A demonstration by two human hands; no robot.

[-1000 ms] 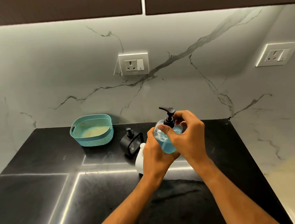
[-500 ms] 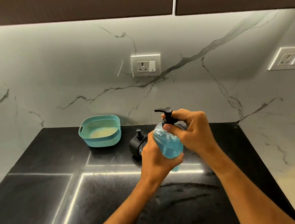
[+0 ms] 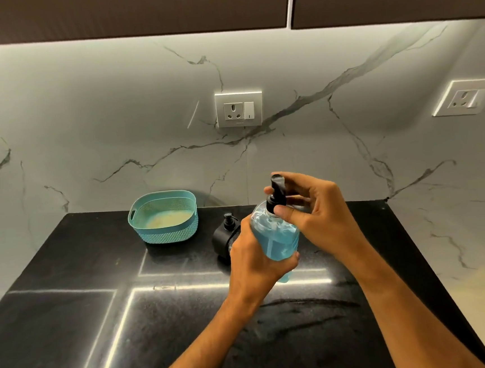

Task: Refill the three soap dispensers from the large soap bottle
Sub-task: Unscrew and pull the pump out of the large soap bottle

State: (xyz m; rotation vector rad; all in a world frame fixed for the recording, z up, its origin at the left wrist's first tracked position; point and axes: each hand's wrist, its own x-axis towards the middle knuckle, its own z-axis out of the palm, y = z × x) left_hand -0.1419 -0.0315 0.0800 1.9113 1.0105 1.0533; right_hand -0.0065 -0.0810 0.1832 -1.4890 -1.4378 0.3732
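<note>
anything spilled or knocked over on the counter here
Nothing stands out. No spill shows on the black stone counter. The left hand grips the clear bottle of blue soap, tilted, while the right hand pinches its black pump collar.

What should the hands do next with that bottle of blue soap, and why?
Probably keep twisting the black pump top until it comes off. The left hand grips the clear bottle of blue soap above the black stone counter, and the right hand pinches the pump's collar, which looks still seated on the neck. The bottle cannot be opened for pouring or filling until it comes off.
</note>
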